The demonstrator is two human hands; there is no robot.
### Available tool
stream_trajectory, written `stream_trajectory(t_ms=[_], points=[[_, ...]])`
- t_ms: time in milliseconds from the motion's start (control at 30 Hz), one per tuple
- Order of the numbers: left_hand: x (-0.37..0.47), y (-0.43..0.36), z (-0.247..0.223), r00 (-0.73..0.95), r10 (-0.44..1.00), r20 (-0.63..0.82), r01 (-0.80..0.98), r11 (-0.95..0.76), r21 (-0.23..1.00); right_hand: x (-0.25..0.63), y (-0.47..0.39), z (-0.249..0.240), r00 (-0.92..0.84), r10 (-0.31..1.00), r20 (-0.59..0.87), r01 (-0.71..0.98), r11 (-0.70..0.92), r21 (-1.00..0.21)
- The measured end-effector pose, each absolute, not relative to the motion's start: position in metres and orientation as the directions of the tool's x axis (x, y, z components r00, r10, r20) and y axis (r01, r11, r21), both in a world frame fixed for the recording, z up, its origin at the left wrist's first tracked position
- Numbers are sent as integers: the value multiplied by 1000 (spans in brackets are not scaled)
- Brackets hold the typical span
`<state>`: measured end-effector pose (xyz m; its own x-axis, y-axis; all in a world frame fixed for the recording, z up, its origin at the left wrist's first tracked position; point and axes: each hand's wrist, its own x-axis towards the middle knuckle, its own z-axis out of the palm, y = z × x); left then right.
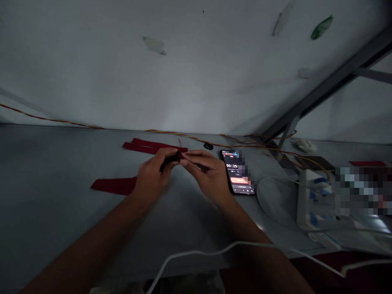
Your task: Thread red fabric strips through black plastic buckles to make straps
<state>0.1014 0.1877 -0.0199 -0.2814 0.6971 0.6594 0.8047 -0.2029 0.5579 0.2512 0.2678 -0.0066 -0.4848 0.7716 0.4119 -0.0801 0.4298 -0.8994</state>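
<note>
My left hand (154, 173) is closed round a dark strip of fabric (169, 160), with its fingers bent over it. My right hand (210, 171) pinches the other end of this strip, where a reddish edge shows. The fingertips of both hands almost meet, and they hide part of the strip. Beyond the hands lie flat red strips (142, 146) of fabric, side by side. Another red strip (113, 185) reaches out from behind my left wrist. A small black oval buckle (208, 145) rests near the wall.
Right of my hand lies a phone (235, 175) with a lit timer. A white power strip (312, 200) with cables stands farther right. Twisted wires (183, 134) run along the wall (190, 81). A white cable (211, 253) crosses over my right forearm. A metal frame (324, 85) slants at the right.
</note>
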Motion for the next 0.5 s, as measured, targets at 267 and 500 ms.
stream_trajectory(t_ms=[267,500], points=[[99,188,-21,-251,745,618,709,-294,641,252,266,-1,-476,703,528,-23,590,-807],[102,187,-18,-246,828,505,557,-305,772,253,280,-14,-431,739,518,-74,543,-836]])
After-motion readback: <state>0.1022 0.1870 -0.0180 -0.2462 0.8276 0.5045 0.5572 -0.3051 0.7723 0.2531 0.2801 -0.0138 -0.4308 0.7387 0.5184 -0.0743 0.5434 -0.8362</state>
